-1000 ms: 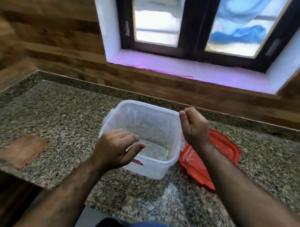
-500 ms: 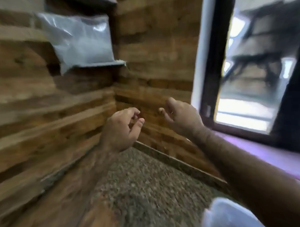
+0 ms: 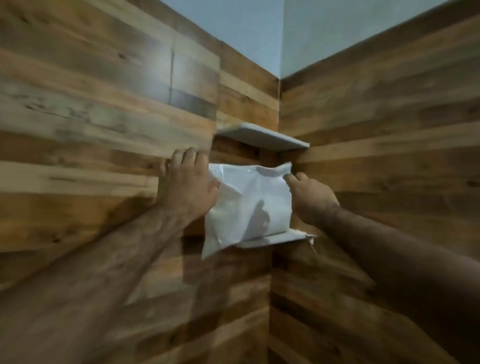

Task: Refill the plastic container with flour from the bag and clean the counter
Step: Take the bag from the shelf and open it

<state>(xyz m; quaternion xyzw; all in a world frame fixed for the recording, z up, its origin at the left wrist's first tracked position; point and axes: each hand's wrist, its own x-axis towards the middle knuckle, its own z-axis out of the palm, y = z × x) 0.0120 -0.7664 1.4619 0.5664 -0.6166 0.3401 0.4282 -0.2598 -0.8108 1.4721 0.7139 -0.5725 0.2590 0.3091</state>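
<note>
Where the two wood-panelled walls [image 3: 99, 122] meet in a corner, a white flour bag [image 3: 249, 201] is seen standing on the lower corner shelf [image 3: 275, 239], a little right of the frame's centre. The bag's lower left corner overhangs the shelf edge toward 7 o'clock, while its crumpled top edge lies toward 12 o'clock, just beneath the upper corner shelf [image 3: 262, 139]. The left hand [image 3: 184, 185] is placed at the bag's 9 o'clock side: its fingers are extended upward against the left wall, and its thumb is laid against the bag's left edge. Whether the bag is actually held by that hand cannot be told, since no curl of the fingers around the plastic is shown. The right hand [image 3: 311, 198] is placed at the bag's 3 o'clock side, with a fingertip touching the bag's upper right corner and the remaining fingers curled; a firm pinch cannot be confirmed from this angle, as the contact is partly hidden by the hand itself. A shadow of a hand is cast on the bag's lower front. Both forearms are stretched in from 7 and 4 o'clock. Pale painted wall [image 3: 266, 27] is visible above the panelling at 12 o'clock. The frame is slightly blurred throughout.
</note>
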